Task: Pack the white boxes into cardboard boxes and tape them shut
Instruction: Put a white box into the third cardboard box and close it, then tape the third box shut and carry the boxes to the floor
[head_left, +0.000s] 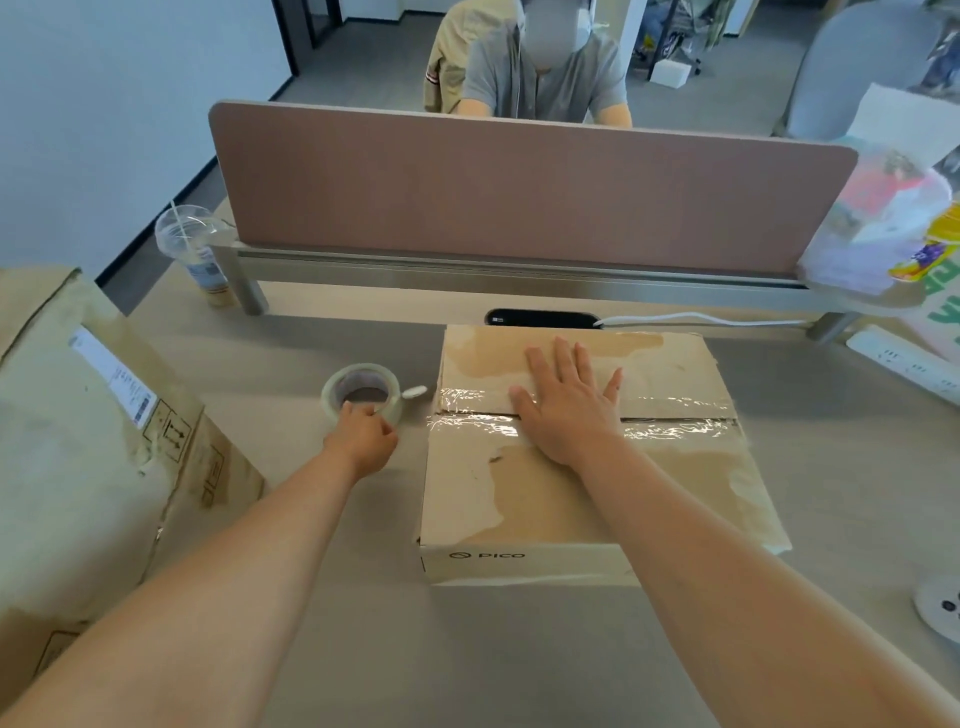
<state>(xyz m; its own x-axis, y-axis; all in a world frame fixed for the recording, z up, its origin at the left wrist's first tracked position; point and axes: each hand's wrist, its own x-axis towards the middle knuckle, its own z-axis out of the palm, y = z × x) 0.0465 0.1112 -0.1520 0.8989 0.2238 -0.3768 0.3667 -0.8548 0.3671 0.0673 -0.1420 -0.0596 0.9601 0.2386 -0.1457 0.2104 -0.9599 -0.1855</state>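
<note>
Cardboard box (519, 499), printed "PICO" on its near side, sits at the centre of the desk (519, 649), flaps closed. A strip of clear tape (675, 415) runs left to right across the top seam, wrinkled and shiny. The right hand (566, 410) lies flat on the lid over the seam, palm down, fingers straight and spread apart, pointing toward 12 o'clock. At 9 o'clock from the box, just beside it, a tape roll (363, 392) lies flat on the desk with a loose end sticking out toward the box. The left hand (363, 441) is at the roll's near rim, fingers curled onto it. At 8 o'clock a larger carton (78, 441) with a shipping label stands at the desk's left edge. At 10 o'clock is a clear plastic cup (195, 249) with a straw. At 12 o'clock a brown desk divider (519, 192) spans the desk; a person in a grey shirt (545, 78) sits behind it. At 2 o'clock lies a white power strip (909, 364).
</note>
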